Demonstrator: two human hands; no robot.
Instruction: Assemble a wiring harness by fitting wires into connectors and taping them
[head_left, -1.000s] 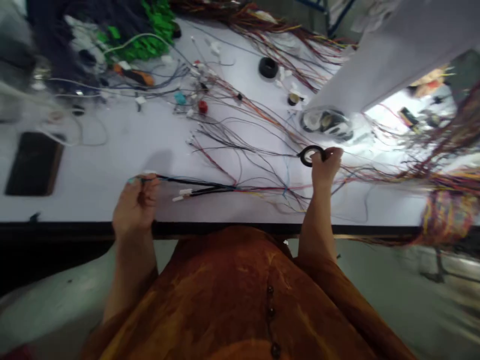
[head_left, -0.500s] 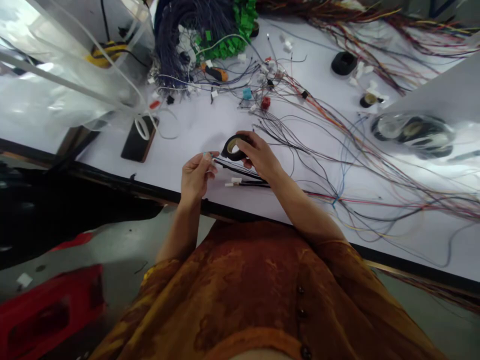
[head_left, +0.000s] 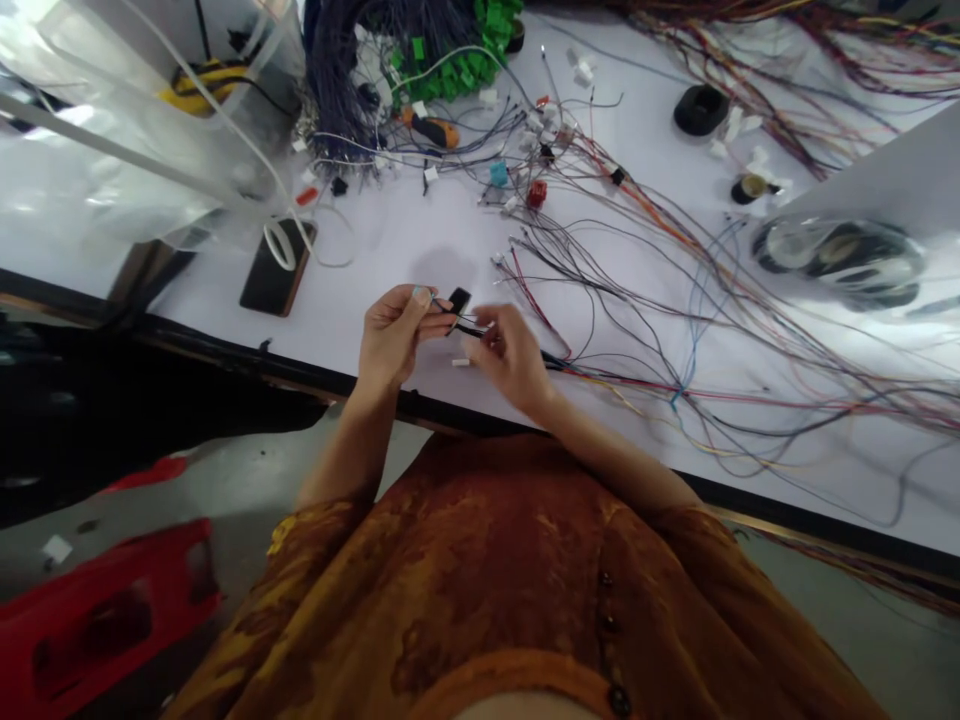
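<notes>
My left hand (head_left: 394, 333) pinches thin dark wires near their ends, close to the middle of the table's front edge. The black tape roll (head_left: 458, 310) is now edge-on at the fingers of my left hand, around or against the wires; which of these I cannot tell. Just right of it, my right hand (head_left: 513, 360) is curled over the dark wire bundle (head_left: 555, 361), its fingertips blurred; what they hold is hidden. A white connector (head_left: 460, 362) lies below the tape, between my hands.
A phone (head_left: 277, 270) lies left, beside a clear plastic box (head_left: 251, 130). Behind are green connectors (head_left: 450, 75), an orange-black tool (head_left: 431, 130) and a red connector (head_left: 536, 194). Loose wires spread right, with another black roll (head_left: 700, 109) and a bagged item (head_left: 840, 262).
The tape roll has passed from my right hand to the fingers of my left and turned edge-on. My right hand has moved down onto the wires, and some red wires have shifted.
</notes>
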